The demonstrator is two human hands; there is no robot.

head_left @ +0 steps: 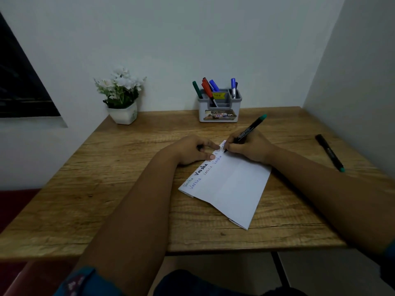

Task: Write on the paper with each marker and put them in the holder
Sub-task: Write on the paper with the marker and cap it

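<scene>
Upright, holder (220, 107) — green, red, blue markers (208, 88) inside.

Two hands are in view, the left hand (193, 149) and the right hand (249, 147). One paper (228, 184) lies under them. Beyond the hands stands one holder (220, 110) with about six markers; one marker (249, 130) is in the right hand, and one capped marker (329, 152) lies right of it. One flowerpot (124, 114) stands beyond the left hand.
</scene>
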